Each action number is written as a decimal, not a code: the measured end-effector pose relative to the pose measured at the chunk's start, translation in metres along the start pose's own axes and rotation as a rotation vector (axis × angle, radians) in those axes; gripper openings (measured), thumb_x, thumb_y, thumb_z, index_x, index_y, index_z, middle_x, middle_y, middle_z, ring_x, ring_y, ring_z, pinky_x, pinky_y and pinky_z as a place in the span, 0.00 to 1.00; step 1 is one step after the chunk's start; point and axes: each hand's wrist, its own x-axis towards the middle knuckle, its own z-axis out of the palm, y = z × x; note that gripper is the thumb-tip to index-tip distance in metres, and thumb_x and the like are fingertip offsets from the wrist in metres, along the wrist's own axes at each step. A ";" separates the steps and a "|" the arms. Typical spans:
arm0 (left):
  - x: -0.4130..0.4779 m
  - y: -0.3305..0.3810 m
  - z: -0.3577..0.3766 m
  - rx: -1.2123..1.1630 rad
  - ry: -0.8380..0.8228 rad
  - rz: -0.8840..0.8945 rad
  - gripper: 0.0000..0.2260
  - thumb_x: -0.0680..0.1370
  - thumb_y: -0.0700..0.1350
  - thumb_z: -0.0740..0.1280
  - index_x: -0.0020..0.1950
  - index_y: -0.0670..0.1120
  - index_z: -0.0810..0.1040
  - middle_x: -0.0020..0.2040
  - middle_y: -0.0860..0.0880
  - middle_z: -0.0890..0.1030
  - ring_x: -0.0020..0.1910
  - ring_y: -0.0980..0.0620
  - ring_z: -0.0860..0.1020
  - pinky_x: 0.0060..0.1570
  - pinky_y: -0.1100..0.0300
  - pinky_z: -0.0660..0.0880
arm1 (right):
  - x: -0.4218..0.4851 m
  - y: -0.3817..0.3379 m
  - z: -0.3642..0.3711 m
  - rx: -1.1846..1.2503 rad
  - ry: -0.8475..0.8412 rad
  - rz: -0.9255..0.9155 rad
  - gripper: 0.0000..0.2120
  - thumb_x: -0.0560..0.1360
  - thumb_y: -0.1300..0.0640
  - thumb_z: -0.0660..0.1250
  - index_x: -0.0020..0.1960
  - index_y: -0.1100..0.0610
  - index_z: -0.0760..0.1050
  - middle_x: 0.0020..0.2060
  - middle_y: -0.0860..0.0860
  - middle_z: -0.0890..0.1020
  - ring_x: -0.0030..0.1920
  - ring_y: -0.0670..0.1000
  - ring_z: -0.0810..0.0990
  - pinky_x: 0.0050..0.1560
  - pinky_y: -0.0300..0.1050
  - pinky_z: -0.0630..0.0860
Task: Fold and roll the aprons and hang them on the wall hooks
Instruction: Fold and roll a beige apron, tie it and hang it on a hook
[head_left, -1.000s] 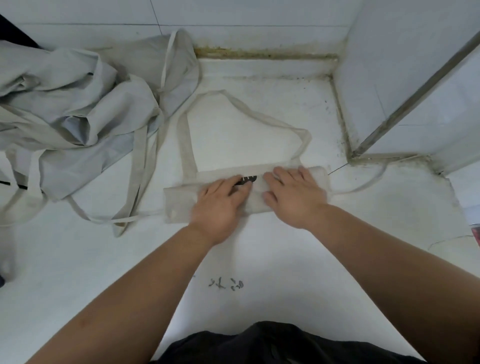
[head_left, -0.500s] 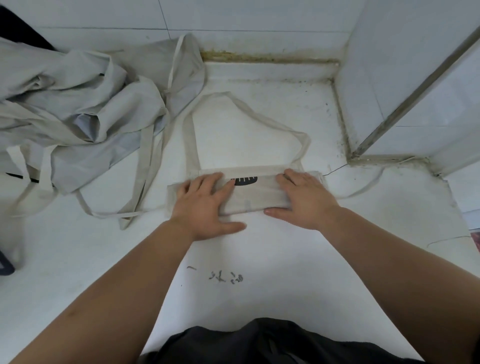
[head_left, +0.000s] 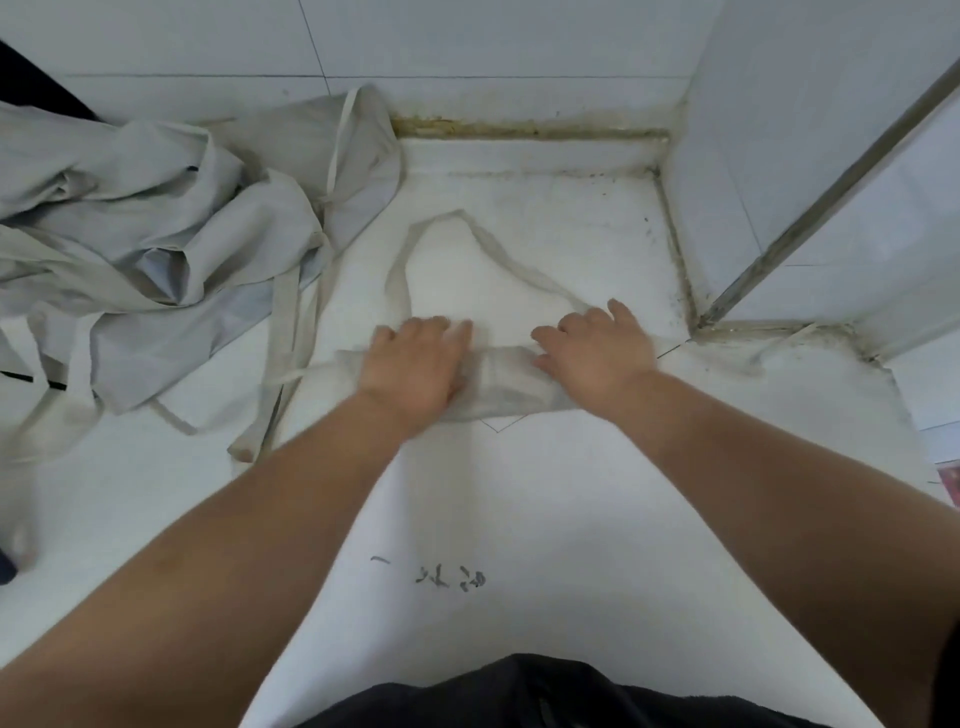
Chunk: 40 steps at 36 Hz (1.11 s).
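A beige apron rolled into a short tube (head_left: 498, 382) lies across the white surface in front of me. Its neck strap (head_left: 439, 228) loops out behind it toward the wall. My left hand (head_left: 415, 364) presses flat on the left half of the roll, fingers straight and reaching past its far edge. My right hand (head_left: 597, 345) lies flat on the right half, fingers spread forward over the strap end. Both palms cover much of the roll, so only its middle and left end show.
A heap of crumpled grey aprons (head_left: 145, 260) with loose ties (head_left: 283, 358) fills the left side. A tiled wall (head_left: 467, 47) rises behind, and a white panel with a metal edge (head_left: 810, 218) closes the right. Dark scribbles (head_left: 452, 577) mark the surface near me.
Both hands slid forward over the roll, fingertips now past its far edge. The roll turned, hiding the dark printed mark on top. The neck strap loop bunched closer.
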 end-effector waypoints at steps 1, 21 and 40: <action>-0.004 0.011 0.008 -0.014 0.006 0.062 0.24 0.83 0.51 0.51 0.78 0.50 0.51 0.78 0.46 0.56 0.75 0.46 0.57 0.69 0.49 0.56 | -0.003 -0.006 0.009 -0.007 0.012 -0.005 0.19 0.81 0.48 0.53 0.71 0.47 0.59 0.68 0.53 0.66 0.70 0.60 0.61 0.73 0.59 0.44; -0.067 -0.015 0.065 -0.352 0.174 -0.618 0.30 0.82 0.59 0.46 0.79 0.45 0.42 0.79 0.45 0.39 0.77 0.42 0.37 0.72 0.40 0.38 | -0.050 -0.012 0.050 0.242 -0.087 0.098 0.35 0.78 0.34 0.43 0.78 0.50 0.40 0.77 0.53 0.43 0.76 0.56 0.44 0.74 0.50 0.35; -0.040 0.035 0.035 -1.416 0.557 -0.954 0.20 0.71 0.39 0.72 0.62 0.41 0.73 0.55 0.44 0.79 0.53 0.46 0.78 0.51 0.60 0.74 | -0.050 -0.013 0.051 0.270 -0.060 0.098 0.35 0.77 0.33 0.44 0.78 0.50 0.43 0.77 0.53 0.45 0.76 0.56 0.45 0.74 0.51 0.35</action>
